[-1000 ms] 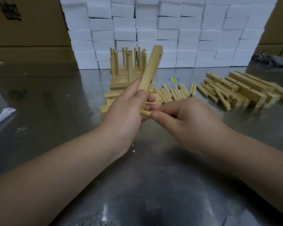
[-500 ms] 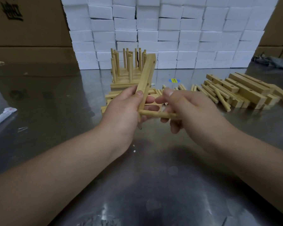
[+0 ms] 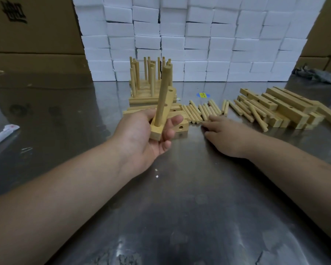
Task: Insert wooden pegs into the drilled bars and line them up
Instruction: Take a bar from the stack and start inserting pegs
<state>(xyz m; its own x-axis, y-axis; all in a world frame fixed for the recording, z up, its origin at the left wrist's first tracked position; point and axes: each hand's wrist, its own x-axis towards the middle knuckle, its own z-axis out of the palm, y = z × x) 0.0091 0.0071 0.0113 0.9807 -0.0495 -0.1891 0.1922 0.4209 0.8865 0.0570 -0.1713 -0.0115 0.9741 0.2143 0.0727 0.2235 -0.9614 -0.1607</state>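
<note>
My left hand grips the near end of a drilled wooden bar, which points away from me. One wooden peg stands upright in the bar's nearest hole. My right hand lies low on the steel table, its fingertips touching the near ends of a row of loose pegs; I cannot tell whether it pinches one. Behind the held bar stand finished bars with upright pegs, lined up side by side.
A heap of drilled bars and more loose pegs lies at the right. Bars lie flat just behind my left hand. A wall of white boxes closes the back. A white wrapper lies at the left edge.
My right hand let go of the peg after pushing it into the bar and moved right and down to the loose pegs. My left hand turned the bar so the peg points up.
</note>
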